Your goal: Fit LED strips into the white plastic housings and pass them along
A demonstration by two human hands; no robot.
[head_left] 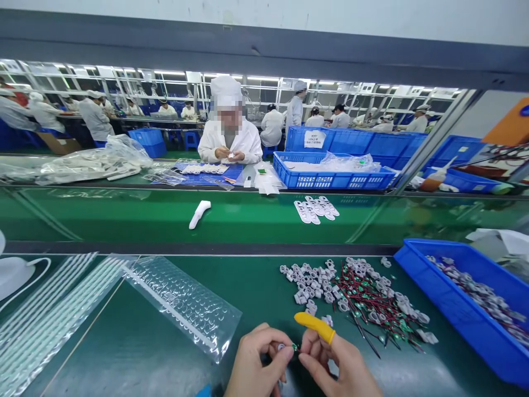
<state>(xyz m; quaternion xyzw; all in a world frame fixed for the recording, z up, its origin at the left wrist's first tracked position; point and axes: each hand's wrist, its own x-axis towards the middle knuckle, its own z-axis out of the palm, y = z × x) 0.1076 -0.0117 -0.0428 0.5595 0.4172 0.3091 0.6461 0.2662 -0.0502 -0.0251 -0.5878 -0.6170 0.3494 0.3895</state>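
Near the bottom middle, my left hand pinches a small part with a grey plastic piece and a green circuit board. My right hand meets it there, thumb and fingertips closed on the dark wire end beside the board. One right finger wears a yellow finger cot and points left above the pinch. Just beyond my hands lie a heap of grey plastic rings and a pile of green boards with red and black wires. Fingers partly hide the held part.
A blue bin of similar parts stands right. Bubble wrap and long wrapped strips lie left. On the belt are a white handheld housing and flat white pieces. A co-worker sits opposite behind a blue basket.
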